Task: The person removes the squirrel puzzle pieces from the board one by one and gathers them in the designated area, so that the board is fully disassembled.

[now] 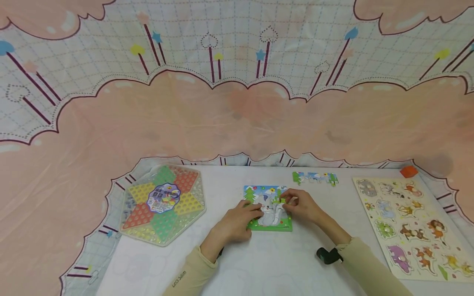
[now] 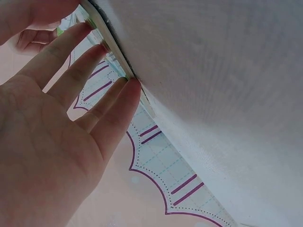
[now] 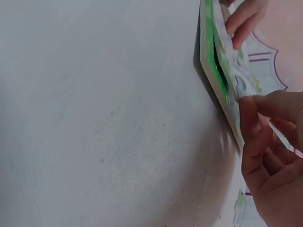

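A small square jigsaw puzzle (image 1: 273, 224) with a green border and a grey animal picture lies flat on the white table. My left hand (image 1: 255, 209) rests on its left edge with straight fingers; the left wrist view shows the fingertips (image 2: 127, 84) pressing along the puzzle's rim (image 2: 100, 35). My right hand (image 1: 286, 200) is over the puzzle's upper right part and pinches a puzzle piece (image 1: 282, 200) between thumb and fingers. In the right wrist view the right hand (image 3: 251, 106) meets the puzzle board (image 3: 210, 56) at its edge, and the piece itself is mostly hidden.
A loose strip of joined puzzle pieces (image 1: 314, 178) lies behind the puzzle. A hexagonal checkers board (image 1: 163, 203) sits at the left. At the right lies a wooden animal peg puzzle (image 1: 411, 222), with an orange block (image 1: 408, 171) behind it. Pink patterned fabric surrounds the table.
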A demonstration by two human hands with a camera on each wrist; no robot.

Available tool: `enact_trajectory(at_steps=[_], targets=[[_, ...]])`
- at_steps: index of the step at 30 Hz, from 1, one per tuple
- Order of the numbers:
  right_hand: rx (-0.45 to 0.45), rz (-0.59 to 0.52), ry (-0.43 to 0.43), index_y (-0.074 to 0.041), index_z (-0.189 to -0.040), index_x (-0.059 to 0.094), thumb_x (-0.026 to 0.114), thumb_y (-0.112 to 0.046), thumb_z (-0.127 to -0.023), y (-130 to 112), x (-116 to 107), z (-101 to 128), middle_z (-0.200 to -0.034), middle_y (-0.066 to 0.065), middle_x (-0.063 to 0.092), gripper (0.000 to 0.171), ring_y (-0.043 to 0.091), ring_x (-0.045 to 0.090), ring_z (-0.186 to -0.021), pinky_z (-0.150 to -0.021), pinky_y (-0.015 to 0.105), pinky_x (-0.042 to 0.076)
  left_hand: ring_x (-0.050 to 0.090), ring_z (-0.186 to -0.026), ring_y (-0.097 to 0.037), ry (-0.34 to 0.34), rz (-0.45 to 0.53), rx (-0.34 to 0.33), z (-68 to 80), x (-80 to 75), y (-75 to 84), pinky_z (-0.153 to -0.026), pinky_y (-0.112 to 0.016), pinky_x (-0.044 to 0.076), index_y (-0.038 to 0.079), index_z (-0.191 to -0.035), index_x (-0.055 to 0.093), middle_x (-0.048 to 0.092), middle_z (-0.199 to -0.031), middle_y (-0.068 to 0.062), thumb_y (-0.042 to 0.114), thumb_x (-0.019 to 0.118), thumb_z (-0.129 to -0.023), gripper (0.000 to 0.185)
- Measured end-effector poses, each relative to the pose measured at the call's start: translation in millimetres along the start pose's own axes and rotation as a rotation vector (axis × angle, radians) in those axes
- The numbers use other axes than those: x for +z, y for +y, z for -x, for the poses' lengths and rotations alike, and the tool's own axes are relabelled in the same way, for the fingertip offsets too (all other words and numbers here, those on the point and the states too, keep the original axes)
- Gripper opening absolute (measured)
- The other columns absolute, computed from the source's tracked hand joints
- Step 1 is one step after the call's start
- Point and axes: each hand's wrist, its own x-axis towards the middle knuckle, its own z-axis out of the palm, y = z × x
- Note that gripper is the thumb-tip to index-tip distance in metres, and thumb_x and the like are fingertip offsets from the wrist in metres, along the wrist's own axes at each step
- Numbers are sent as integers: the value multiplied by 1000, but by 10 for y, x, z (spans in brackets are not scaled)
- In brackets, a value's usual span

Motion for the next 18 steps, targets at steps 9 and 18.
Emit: enact_trajectory(at_steps=[9, 18], targets=[[69, -29, -31, 4, -113, 62, 64, 3, -90, -64, 26, 5, -86, 10, 55, 23, 18, 63, -58, -51, 28, 51, 38, -134, -22, -3, -1, 0, 6, -9, -4, -75, -35, 52, 19, -135, 62, 47, -149, 4, 3, 64, -77, 60], [-8, 21, 70, 4, -106, 65, 71, 2, -85, -21, -14, 13, -82, 7, 63, 22, 14, 57, -69, -61, 23, 48, 39, -134, -24, 1, -7, 8, 14, -10, -5, -78, -36, 52, 19, -135, 62, 47, -149, 4, 3, 65, -77, 60]])
